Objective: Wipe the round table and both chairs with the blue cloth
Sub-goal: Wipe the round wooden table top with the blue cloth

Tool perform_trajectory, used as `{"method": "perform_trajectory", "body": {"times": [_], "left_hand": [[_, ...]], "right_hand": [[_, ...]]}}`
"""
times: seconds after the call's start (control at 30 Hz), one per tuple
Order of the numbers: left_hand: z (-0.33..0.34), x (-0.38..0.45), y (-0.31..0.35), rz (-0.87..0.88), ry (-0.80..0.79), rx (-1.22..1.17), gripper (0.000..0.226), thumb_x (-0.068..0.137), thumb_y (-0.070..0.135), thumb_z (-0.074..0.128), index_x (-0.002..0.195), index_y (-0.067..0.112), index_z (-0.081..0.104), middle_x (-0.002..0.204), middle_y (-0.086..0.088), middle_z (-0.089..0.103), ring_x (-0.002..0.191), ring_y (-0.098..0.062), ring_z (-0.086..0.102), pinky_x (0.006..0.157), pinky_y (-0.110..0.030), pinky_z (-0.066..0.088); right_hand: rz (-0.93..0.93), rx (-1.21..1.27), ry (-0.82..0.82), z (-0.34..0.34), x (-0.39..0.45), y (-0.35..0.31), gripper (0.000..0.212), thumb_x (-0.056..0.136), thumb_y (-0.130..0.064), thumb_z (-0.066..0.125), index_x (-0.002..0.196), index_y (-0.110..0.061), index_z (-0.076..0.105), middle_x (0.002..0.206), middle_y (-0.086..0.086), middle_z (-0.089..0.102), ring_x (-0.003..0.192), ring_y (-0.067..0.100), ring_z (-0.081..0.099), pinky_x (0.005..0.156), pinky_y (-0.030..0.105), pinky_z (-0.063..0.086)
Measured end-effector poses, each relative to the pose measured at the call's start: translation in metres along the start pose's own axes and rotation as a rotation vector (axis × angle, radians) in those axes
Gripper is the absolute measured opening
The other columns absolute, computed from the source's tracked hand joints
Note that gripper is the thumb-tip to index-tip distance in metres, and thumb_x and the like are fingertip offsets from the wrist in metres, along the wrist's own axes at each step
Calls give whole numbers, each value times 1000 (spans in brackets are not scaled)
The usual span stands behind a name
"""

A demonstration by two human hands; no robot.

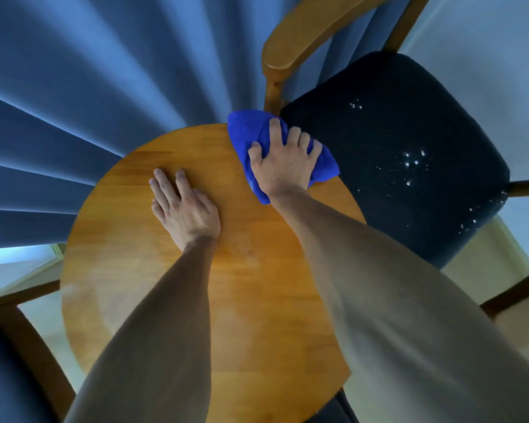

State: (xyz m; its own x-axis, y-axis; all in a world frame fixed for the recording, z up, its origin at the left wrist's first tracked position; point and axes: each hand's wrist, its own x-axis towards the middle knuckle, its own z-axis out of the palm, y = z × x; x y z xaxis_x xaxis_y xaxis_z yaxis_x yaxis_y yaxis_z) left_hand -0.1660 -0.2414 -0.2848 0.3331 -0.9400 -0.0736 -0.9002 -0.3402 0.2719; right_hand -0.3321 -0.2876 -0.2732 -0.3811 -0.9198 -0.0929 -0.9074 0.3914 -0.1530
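Head view: blue cloth (257, 138) under right hand (283, 166)

We see both bare forearms reaching forward and away from us, the right one broader and nearer the lens. Our left hand (182, 209) lies palm down with its fingers straight and slightly spread, pointing up and to the left, and grips nothing. Our right hand (284, 161) is extended farther than the left, also palm down, its fingers spread and bent at the knuckles so that they press downward, thumb set out to the left. The two hands are apart, with neither touching the other.
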Motion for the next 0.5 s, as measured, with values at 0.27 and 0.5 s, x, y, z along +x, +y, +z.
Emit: {"method": "perform_trajectory", "body": {"times": [0.27, 0.5], "left_hand": [[-4, -8, 5, 10, 21, 90, 50, 94, 24, 28, 141, 15, 41, 159, -16, 22, 147, -32, 18, 109, -51, 26], [-6, -18, 14, 5, -50, 134, 46, 95, 9, 31, 140, 7, 37, 158, -23, 18, 146, -38, 16, 104, -53, 30]], "right_hand": [[136, -28, 56, -3, -32, 58, 65, 94, -57, 28, 146, -21, 40, 121, 14, 57, 110, 34, 50, 100, 52, 32], [362, 26, 53, -5, -101, 112, 66, 96, -60, 27, 149, -21, 34, 122, 16, 55, 109, 34, 50, 96, 53, 35]]}}
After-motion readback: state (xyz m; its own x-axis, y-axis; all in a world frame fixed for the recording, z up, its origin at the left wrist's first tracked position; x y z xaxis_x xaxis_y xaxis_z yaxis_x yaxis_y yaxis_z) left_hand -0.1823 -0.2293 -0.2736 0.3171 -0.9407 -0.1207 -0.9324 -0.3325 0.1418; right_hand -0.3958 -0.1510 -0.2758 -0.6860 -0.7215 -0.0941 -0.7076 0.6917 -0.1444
